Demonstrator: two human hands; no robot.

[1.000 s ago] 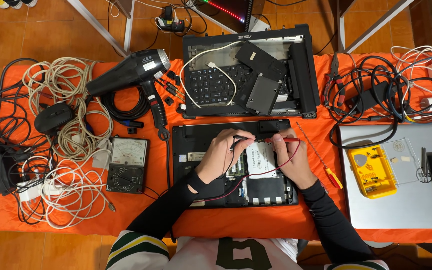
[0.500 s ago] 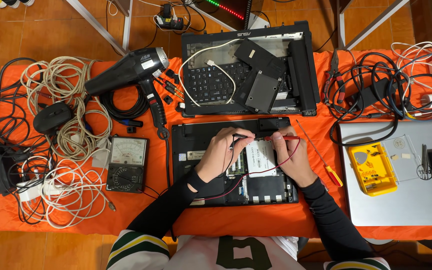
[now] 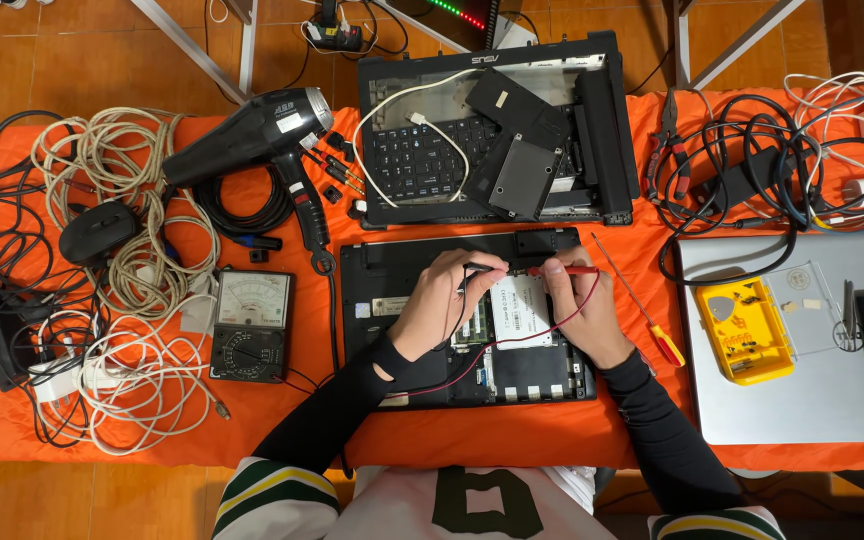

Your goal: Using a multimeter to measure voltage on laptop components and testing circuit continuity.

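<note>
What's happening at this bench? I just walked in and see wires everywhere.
A person is probing the inside of an opened laptop on the orange table. The left hand holds a black test probe, the right hand a red test probe, both tips over the exposed board. Their leads run toward an analog multimeter on the left. A red-and-yellow screwdriver lies just right of the laptop.

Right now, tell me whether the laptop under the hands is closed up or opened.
Opened. The black laptop lies bottom up with its cover off, circuit boards and a silver drive exposed, while the left hand and right hand hold probes to them.
</note>
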